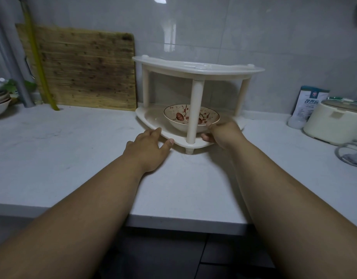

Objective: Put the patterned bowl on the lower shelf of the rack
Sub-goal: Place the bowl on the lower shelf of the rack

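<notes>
A cream two-tier corner rack (197, 67) stands on the white counter against the tiled wall. The patterned bowl (179, 117), white with red blossoms, sits upright on the rack's lower shelf (151, 117), partly hidden behind the front post. My left hand (147, 146) lies flat on the counter, fingers apart, its fingertips touching the lower shelf's front left edge. My right hand (223, 131) is at the shelf's front right edge, thumb under the rim and fingers by the bowl's right side; whether it still touches the bowl I cannot tell.
A wooden cutting board (83, 69) leans on the wall to the left. Stacked bowls (0, 101) sit at the far left. A white pouch (308, 105) and a cream rice cooker (336, 121) with its cable stand at the right.
</notes>
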{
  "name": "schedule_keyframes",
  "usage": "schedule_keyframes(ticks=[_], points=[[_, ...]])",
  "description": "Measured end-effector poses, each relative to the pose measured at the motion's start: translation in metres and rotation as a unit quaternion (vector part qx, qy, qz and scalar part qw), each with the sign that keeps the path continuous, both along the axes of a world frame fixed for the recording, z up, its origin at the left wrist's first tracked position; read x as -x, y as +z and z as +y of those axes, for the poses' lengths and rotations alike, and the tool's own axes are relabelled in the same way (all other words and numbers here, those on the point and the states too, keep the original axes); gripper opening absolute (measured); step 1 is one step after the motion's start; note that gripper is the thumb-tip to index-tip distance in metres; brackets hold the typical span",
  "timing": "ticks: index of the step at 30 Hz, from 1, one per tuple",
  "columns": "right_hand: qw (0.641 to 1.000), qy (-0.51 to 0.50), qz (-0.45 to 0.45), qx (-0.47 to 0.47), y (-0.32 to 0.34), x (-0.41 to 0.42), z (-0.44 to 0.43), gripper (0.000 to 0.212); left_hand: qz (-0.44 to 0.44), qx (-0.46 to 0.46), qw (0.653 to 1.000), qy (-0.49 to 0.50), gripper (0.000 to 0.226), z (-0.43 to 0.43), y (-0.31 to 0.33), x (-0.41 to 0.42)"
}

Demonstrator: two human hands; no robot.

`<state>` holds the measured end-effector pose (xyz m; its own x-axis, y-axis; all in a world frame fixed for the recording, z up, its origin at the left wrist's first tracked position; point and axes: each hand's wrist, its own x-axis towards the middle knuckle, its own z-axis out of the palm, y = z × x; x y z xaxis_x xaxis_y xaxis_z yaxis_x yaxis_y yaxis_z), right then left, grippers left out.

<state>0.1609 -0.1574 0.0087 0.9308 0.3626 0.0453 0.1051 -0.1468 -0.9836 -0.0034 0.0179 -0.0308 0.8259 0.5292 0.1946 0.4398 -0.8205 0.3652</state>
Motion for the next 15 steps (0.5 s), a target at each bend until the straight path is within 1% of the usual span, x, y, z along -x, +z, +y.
schedule_keyframes(ticks=[4,7,9,11,13,15], points=[[0.999,0.017,-0.034,0.020,0.001,0.008,-0.016,0.022,0.004,-0.001,1.000,0.001,0.081,-0.001,0.001,0.001],[0.998,0.016,-0.044,0.031,0.001,0.013,-0.028,0.020,0.008,-0.001,1.000,0.002,0.081,-0.001,0.001,0.001],[0.997,0.014,-0.069,0.045,0.001,0.018,-0.036,0.019,0.006,-0.002,1.000,0.001,0.081,-0.001,0.001,0.001],[0.992,0.015,-0.104,0.066,0.001,0.024,-0.043,0.014,0.005,-0.003,1.000,0.002,0.081,-0.001,0.001,0.002],[0.981,0.008,-0.154,0.120,-0.001,0.028,-0.049,0.015,0.005,-0.008,1.000,0.001,0.081,-0.001,0.001,0.001],[0.957,-0.004,-0.199,0.213,-0.004,0.031,-0.055,0.035,0.007,-0.008,1.000,0.001,0.081,-0.001,0.001,0.002]])
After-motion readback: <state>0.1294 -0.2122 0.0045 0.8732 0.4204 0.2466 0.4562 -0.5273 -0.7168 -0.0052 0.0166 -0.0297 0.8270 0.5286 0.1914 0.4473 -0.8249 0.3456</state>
